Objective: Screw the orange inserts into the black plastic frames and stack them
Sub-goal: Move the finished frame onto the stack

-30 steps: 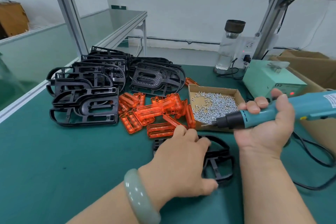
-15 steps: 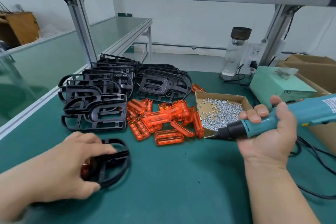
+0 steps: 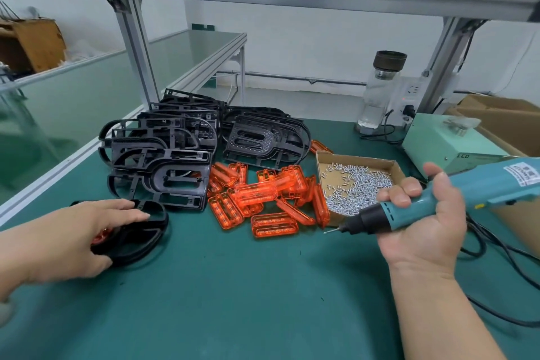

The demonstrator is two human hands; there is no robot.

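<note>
Green-matted bench (image 3: 233,286) under an aluminium rack, glass partition to the left.

Left hand (image 3: 67,240) lies over an assembled frame (image 3: 149,231). The fingers are nearly straight across its top and not closed round it. A sliver of orange insert shows beneath the palm. This frame sits on the mat just in front of the stack of black frames (image 3: 163,161), not yet on it.

Loose orange inserts (image 3: 263,199) are heaped mid-bench. Beside them on the right is a cardboard tray of screws (image 3: 356,184).

Right hand (image 3: 420,222) is wrapped round a teal electric screwdriver (image 3: 438,199), which is held off the mat with its bit pointing left.

Judgement: the step is stacking. It is best to lift the frame rather than drag it, match its outline to the top frame, and keep the bit away from the inserts.

Change: one second ago this frame lay centre-front under the left hand. It has since been moved left. The screwdriver grip is unchanged.
</note>
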